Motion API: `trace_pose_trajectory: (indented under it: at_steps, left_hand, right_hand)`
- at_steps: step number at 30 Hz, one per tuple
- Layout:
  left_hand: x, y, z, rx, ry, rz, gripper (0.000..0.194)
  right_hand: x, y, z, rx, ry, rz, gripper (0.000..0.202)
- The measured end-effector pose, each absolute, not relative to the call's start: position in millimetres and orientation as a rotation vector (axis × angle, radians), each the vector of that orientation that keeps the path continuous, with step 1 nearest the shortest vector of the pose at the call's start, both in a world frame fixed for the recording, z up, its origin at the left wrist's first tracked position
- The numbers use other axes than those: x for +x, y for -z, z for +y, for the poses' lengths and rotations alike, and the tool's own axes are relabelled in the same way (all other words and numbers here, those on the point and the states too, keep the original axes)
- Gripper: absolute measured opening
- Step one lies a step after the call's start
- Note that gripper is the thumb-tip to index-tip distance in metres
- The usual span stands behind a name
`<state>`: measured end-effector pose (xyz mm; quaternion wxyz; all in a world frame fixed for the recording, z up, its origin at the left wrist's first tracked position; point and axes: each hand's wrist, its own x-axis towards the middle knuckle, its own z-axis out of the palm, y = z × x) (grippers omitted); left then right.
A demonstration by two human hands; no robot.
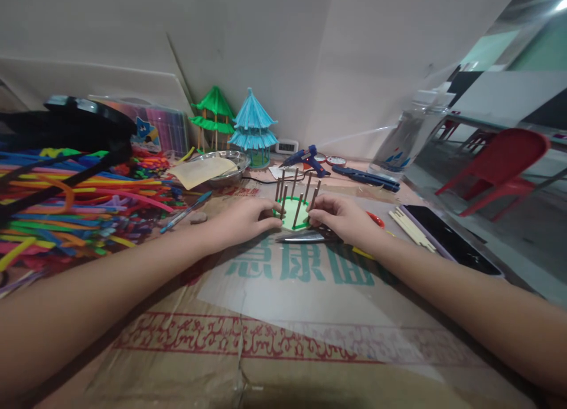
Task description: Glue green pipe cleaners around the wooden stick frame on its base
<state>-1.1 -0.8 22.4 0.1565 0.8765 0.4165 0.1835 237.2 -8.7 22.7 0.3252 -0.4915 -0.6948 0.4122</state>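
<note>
While upright thin brown sticks [298, 210] ringed the still-unroofed, round green-rimmed base [289, 218], your left hand [252, 218] and right hand [340, 216] pinched its sides.

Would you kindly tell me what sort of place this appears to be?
Most likely a handicraft workspace, judging by the blue glue gun, the heap of colourful craft strips and the two little tiered-roof models, one green and one blue, standing near the wall.
</note>
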Motion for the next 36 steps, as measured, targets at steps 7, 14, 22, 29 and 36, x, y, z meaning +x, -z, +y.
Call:
trace_pose_trajectory:
  at_steps: [7,14,22,29,36]
  left_hand:
    - [-1.3,-24.2,6.3,2.475,-0.420,1.092,0.037]
    - [-3.7,-28.1,19.0,2.364,-0.252,0.986,0.031]
    - [-5.9,-33.5,22.4,2.456,-0.236,0.961,0.032]
    - [-3.4,-33.2,23.2,2.483,-0.240,1.027,0.028]
    - [-6.0,-32.3,28.1,2.396,-0.237,0.938,0.032]
  right_hand:
    - [238.2,-21.9,-7.2,-1.303,-1.093,-1.778,0.010]
    - [237.2,-22.2,-6.8,-1.298,-1.103,-1.771,0.009]
    - [238.5,-20.1,-5.8,-1.282,-1.093,-1.796,0.007]
    - [238.8,-19.7,-4.3,-1.271,-1.077,-1.812,0.008]
    - [237.6,-20.9,-5.5,-1.288,-1.145,-1.778,0.008]
